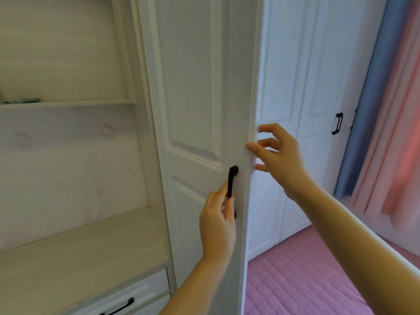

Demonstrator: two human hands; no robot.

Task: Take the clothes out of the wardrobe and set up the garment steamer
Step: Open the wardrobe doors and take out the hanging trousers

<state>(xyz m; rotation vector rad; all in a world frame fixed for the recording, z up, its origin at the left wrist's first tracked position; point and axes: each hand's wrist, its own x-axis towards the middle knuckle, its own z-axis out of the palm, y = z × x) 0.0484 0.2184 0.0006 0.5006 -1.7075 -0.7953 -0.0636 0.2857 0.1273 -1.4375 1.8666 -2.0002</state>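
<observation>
Smooth white-painted wardrobe door (193,87), matt black handle (231,180)

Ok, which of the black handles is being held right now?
The upright handle on the near wardrobe door; the left hand grips it. The far door's and the drawer's handles are untouched.
</observation>
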